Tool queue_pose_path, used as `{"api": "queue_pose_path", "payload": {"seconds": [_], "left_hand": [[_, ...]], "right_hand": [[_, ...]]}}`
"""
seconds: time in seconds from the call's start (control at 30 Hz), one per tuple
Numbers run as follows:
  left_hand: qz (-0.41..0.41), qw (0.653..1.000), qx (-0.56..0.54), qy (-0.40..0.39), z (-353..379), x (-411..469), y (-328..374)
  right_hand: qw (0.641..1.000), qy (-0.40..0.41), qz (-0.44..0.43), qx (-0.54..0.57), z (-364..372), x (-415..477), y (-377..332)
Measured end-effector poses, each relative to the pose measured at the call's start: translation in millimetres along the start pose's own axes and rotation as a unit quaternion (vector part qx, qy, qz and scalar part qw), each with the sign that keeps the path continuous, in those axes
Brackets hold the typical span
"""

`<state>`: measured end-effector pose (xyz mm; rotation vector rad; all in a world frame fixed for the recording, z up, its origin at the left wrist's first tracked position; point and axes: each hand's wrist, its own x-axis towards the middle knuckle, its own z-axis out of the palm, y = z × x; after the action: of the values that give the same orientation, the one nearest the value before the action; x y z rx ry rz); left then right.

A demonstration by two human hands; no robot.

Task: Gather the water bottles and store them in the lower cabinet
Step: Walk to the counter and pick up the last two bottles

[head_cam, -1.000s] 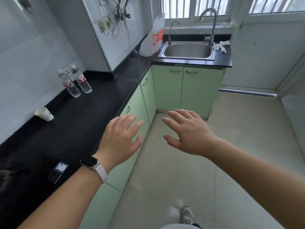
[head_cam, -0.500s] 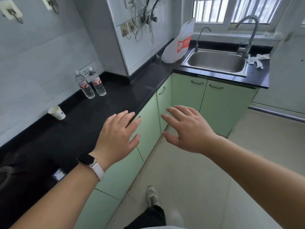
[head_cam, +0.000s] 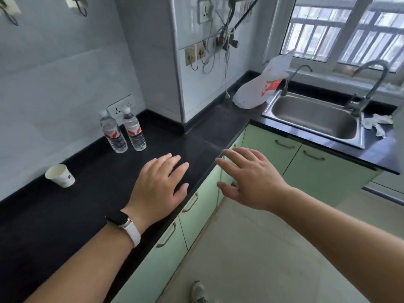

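Over the counter (head_cam: 91, 215), both hands (head_cam: 160, 189) spread, empty.

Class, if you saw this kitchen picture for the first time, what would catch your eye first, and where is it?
Two open hands, left hand and right hand, reach forward over the black countertop edge, holding nothing. Beyond them two water bottles stand upright side by side against the wall.
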<state>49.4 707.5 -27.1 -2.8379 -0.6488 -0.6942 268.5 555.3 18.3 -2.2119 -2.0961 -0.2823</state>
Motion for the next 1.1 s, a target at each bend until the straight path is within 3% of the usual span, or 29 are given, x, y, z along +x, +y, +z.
{"api": "queue_pose_path", "payload": {"seconds": [0.27, 0.6, 0.83, 1.1], "left_hand": [[-0.05, 0.999, 0.014, 0.001, 18, 24, -86], [-0.161, 0.983, 0.07, -0.045, 37, 30, -160], [-0.295, 0.946, 0.104, -0.085, 64, 55, -194], [-0.462, 0.872, 0.113, -0.117, 106, 86, -228]], "right_hand": [[0.998, 0.035, -0.042, 0.035, 26, 111, -9], [0.988, 0.007, -0.136, 0.073, 71, 233, -4], [0.97, -0.018, -0.21, 0.122, 113, 329, 13], [0.949, -0.059, -0.262, 0.167, 161, 417, 31]]}}
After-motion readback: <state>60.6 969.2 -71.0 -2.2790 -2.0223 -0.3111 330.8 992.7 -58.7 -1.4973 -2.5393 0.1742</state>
